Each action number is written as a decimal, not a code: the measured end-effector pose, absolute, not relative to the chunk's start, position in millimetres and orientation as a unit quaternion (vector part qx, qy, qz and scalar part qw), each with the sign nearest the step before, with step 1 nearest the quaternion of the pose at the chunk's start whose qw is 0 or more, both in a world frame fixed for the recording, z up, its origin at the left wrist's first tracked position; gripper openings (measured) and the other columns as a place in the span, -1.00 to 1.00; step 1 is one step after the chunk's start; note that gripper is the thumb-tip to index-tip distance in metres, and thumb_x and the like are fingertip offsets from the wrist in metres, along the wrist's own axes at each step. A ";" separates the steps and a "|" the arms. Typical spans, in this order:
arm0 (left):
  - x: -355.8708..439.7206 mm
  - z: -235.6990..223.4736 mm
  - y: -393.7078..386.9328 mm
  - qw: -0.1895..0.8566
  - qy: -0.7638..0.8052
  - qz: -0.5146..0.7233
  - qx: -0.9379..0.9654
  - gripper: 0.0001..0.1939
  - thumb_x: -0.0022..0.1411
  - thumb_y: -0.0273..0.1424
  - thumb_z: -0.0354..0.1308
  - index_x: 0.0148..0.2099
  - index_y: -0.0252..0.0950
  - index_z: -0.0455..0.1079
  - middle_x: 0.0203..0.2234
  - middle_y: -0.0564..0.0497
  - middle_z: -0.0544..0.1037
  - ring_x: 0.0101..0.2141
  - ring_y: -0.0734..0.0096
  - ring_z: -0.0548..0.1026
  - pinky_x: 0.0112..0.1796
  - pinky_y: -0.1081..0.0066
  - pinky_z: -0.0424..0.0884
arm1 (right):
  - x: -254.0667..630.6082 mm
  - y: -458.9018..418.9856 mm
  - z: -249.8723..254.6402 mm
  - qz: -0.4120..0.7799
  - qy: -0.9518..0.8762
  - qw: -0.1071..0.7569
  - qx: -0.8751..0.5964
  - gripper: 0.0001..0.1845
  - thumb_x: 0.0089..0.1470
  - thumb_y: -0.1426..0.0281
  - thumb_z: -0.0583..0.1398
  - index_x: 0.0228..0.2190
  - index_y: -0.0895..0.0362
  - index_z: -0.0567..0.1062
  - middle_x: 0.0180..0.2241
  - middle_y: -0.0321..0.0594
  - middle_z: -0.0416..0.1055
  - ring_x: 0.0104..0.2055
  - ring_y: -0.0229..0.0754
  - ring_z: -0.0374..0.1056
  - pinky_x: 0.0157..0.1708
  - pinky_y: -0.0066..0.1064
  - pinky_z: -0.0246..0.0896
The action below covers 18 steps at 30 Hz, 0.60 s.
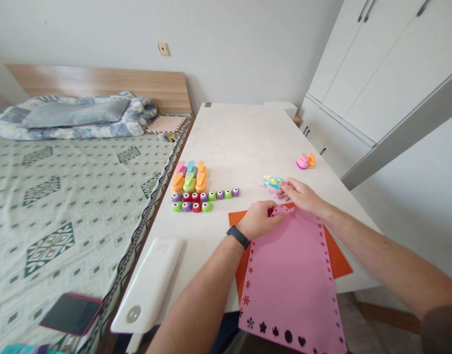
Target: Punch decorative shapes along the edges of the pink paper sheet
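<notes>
A pink foam sheet (292, 275) with punched shapes along its edges lies on an orange sheet (336, 258) at the near edge of the white table (240, 142). My left hand (260, 220), a black band on its wrist, is closed on the pink sheet's far left corner. My right hand (301, 195) rests by the sheet's far edge, its fingers pinched next to a small heap of punched-out pieces (272, 182); what they hold is too small to make out.
Several large craft punches (190, 177) and rows of small punches (199, 199) stand at the table's left. Two more punches (306, 161) sit at the right. A white power bank (150, 285) lies near the front left corner. A bed with a phone (71, 313) is on the left; cupboards are on the right.
</notes>
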<state>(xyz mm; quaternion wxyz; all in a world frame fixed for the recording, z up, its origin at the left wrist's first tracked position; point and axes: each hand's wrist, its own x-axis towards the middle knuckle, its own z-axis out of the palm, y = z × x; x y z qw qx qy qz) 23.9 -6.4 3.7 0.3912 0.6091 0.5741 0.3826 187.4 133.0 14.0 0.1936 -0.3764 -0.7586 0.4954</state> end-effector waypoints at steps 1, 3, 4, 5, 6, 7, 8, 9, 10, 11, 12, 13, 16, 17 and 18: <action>24.0 3.9 -6.5 0.392 0.574 0.385 0.608 -0.67 0.22 -0.16 0.13 -0.45 -0.26 0.19 -0.57 0.16 0.22 -0.50 0.52 0.16 -0.47 0.43 0.07 | 186.1 133.8 15.5 0.483 -0.757 0.212 -0.385 -0.45 0.23 -0.17 0.12 -0.25 0.08 0.44 -0.24 -0.10 0.60 -0.20 -0.10 0.55 -0.15 -0.23 0.46; 24.1 4.3 -6.4 0.387 0.574 0.388 0.609 -0.68 0.23 -0.18 0.12 -0.44 -0.26 0.19 -0.57 0.16 0.22 -0.50 0.52 0.16 -0.47 0.43 0.07 | 183.2 136.3 19.7 0.477 -0.750 0.239 -0.391 -0.45 0.23 -0.17 0.12 -0.25 0.08 0.44 -0.24 -0.10 0.60 -0.22 -0.10 0.55 -0.18 -0.23 0.46; 24.1 4.5 -6.2 0.381 0.576 0.388 0.610 -0.68 0.23 -0.18 0.12 -0.45 -0.26 0.19 -0.57 0.16 0.22 -0.50 0.52 0.16 -0.47 0.42 0.06 | 181.4 137.8 22.1 0.479 -0.748 0.245 -0.389 -0.45 0.24 -0.17 0.11 -0.25 0.07 0.44 -0.22 -0.09 0.60 -0.21 -0.09 0.55 -0.20 -0.24 0.46; 24.1 4.7 -6.0 0.373 0.580 0.388 0.611 -0.68 0.23 -0.18 0.12 -0.45 -0.26 0.18 -0.58 0.16 0.22 -0.50 0.52 0.15 -0.47 0.41 0.05 | 179.1 139.3 24.7 0.478 -0.750 0.246 -0.386 -0.45 0.24 -0.17 0.11 -0.25 0.07 0.44 -0.22 -0.09 0.60 -0.21 -0.08 0.56 -0.23 -0.25 0.45; 24.1 4.9 -5.7 0.366 0.585 0.387 0.611 -0.68 0.24 -0.19 0.12 -0.45 -0.26 0.18 -0.58 0.16 0.22 -0.51 0.52 0.15 -0.47 0.41 0.03 | 176.2 140.8 27.4 0.473 -0.755 0.244 -0.383 -0.46 0.23 -0.17 0.12 -0.25 0.07 0.45 -0.21 -0.09 0.61 -0.20 -0.07 0.56 -0.25 -0.27 0.44; 24.1 5.1 -5.4 0.360 0.590 0.386 0.611 -0.67 0.24 -0.19 0.12 -0.45 -0.26 0.18 -0.59 0.16 0.22 -0.51 0.52 0.16 -0.47 0.40 0.02 | 172.7 142.2 30.1 0.466 -0.762 0.241 -0.379 -0.47 0.23 -0.16 0.13 -0.24 0.06 0.45 -0.21 -0.10 0.61 -0.19 -0.06 0.56 -0.27 -0.28 0.43; 24.1 5.1 -5.2 0.356 0.594 0.385 0.610 -0.67 0.24 -0.19 0.11 -0.45 -0.26 0.17 -0.59 0.16 0.22 -0.51 0.52 0.16 -0.47 0.39 0.01 | 168.3 143.5 32.8 0.459 -0.770 0.237 -0.374 -0.48 0.23 -0.15 0.14 -0.23 0.05 0.45 -0.21 -0.11 0.61 -0.19 -0.06 0.56 -0.28 -0.29 0.42; 24.1 5.1 -5.1 0.354 0.597 0.385 0.608 -0.68 0.25 -0.19 0.11 -0.45 -0.26 0.17 -0.59 0.16 0.23 -0.52 0.52 0.16 -0.47 0.39 0.00 | 163.1 144.8 35.5 0.452 -0.779 0.232 -0.366 -0.50 0.23 -0.14 0.15 -0.23 0.05 0.46 -0.21 -0.12 0.60 -0.20 -0.06 0.56 -0.29 -0.29 0.41; 24.2 4.9 -4.9 0.353 0.600 0.386 0.605 -0.68 0.25 -0.19 0.11 -0.45 -0.25 0.17 -0.59 0.16 0.23 -0.52 0.51 0.16 -0.47 0.39 0.00 | 156.8 145.9 38.5 0.446 -0.789 0.229 -0.356 -0.51 0.22 -0.13 0.17 -0.21 0.04 0.46 -0.21 -0.13 0.60 -0.20 -0.06 0.56 -0.29 -0.29 0.41; 24.2 4.6 -4.8 0.352 0.603 0.388 0.601 -0.69 0.25 -0.19 0.11 -0.44 -0.25 0.17 -0.59 0.16 0.23 -0.52 0.51 0.16 -0.46 0.39 0.00 | 149.4 146.9 41.6 0.438 -0.799 0.226 -0.343 -0.53 0.22 -0.11 0.18 -0.20 0.03 0.46 -0.21 -0.13 0.60 -0.21 -0.06 0.55 -0.29 -0.29 0.40; 24.2 4.1 -4.6 0.350 0.607 0.390 0.598 -0.69 0.26 -0.20 0.10 -0.44 -0.25 0.17 -0.58 0.15 0.23 -0.52 0.51 0.16 -0.46 0.38 0.00 | 140.7 147.6 45.1 0.429 -0.810 0.224 -0.330 -0.55 0.21 -0.09 0.20 -0.19 0.03 0.46 -0.22 -0.14 0.60 -0.22 -0.06 0.55 -0.28 -0.28 0.40; 24.2 3.6 -4.4 0.346 0.611 0.393 0.594 -0.69 0.26 -0.20 0.10 -0.44 -0.25 0.16 -0.58 0.15 0.23 -0.51 0.51 0.16 -0.46 0.38 -0.01 | 130.8 147.9 49.0 0.418 -0.822 0.221 -0.318 -0.58 0.21 -0.07 0.21 -0.19 0.02 0.47 -0.22 -0.15 0.60 -0.23 -0.07 0.53 -0.28 -0.27 0.39; 24.1 1.2 -3.4 0.331 0.620 0.403 0.586 -0.70 0.27 -0.21 0.08 -0.43 -0.25 0.15 -0.57 0.14 0.25 -0.50 0.50 0.17 -0.44 0.37 0.00 | 92.9 144.3 62.0 0.374 -0.857 0.204 -0.289 -0.64 0.21 0.01 0.24 -0.20 0.04 0.51 -0.26 -0.15 0.59 -0.26 -0.08 0.49 -0.26 -0.27 0.35; 24.1 0.2 -3.0 0.326 0.624 0.404 0.583 -0.70 0.27 -0.22 0.08 -0.43 -0.25 0.15 -0.57 0.14 0.26 -0.50 0.49 0.18 -0.44 0.37 0.01 | 77.8 141.2 66.2 0.360 -0.867 0.196 -0.284 -0.65 0.20 0.02 0.25 -0.21 0.05 0.52 -0.27 -0.15 0.59 -0.26 -0.09 0.48 -0.26 -0.28 0.33; 24.1 -1.0 -2.5 0.321 0.629 0.405 0.581 -0.71 0.27 -0.22 0.09 -0.42 -0.25 0.16 -0.56 0.14 0.27 -0.50 0.49 0.19 -0.44 0.37 0.02 | 61.7 137.2 69.9 0.348 -0.875 0.182 -0.283 -0.64 0.19 0.03 0.27 -0.23 0.06 0.53 -0.28 -0.16 0.59 -0.27 -0.10 0.46 -0.27 -0.29 0.31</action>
